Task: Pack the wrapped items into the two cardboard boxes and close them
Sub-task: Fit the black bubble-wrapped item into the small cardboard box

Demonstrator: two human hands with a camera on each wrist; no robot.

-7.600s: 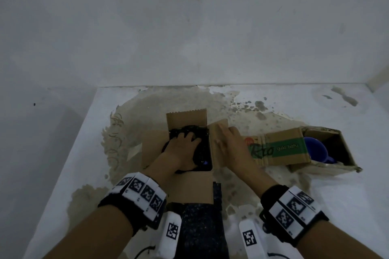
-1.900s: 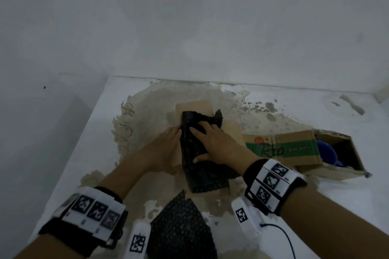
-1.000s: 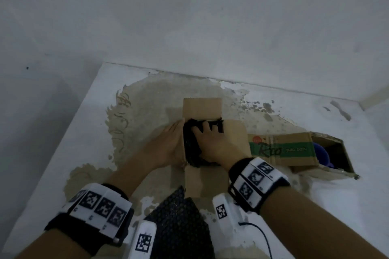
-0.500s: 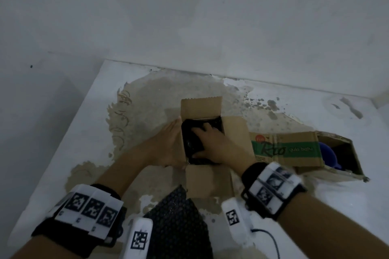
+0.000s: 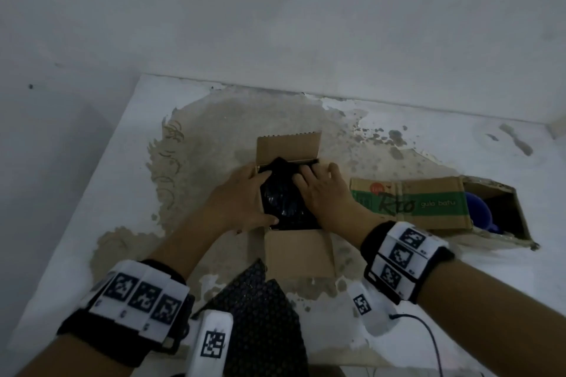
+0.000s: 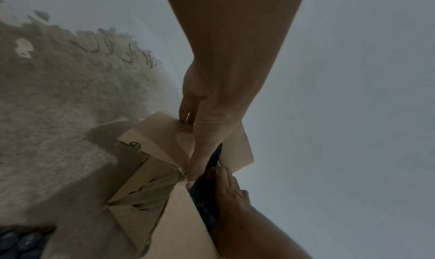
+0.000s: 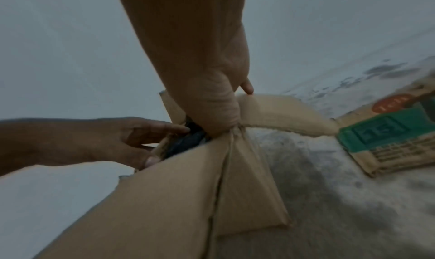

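A small plain cardboard box (image 5: 298,254) stands open mid-floor, its far and near flaps laid out flat. A black bubble-wrapped item (image 5: 281,202) fills it, with one corner poking up at the far edge. My left hand (image 5: 266,196) lies over the box's left edge, thumb and fingertips touching the wrap. My right hand (image 5: 306,180) presses flat on the item's right side. In the left wrist view my thumb (image 6: 200,151) runs along the wrap (image 6: 204,197). The right wrist view shows the box's right flap (image 7: 277,110) bent outward.
A second cardboard box (image 5: 410,205) with green print lies on its side to the right, holding a blue item (image 5: 477,211). A loose sheet of black bubble wrap (image 5: 260,315) lies near me. Walls close off the far and left sides.
The wrapped item, sticking out of the box earlier, has been pushed down inside. My right hand has slid to its right side and my left fingers now reach onto the wrap.
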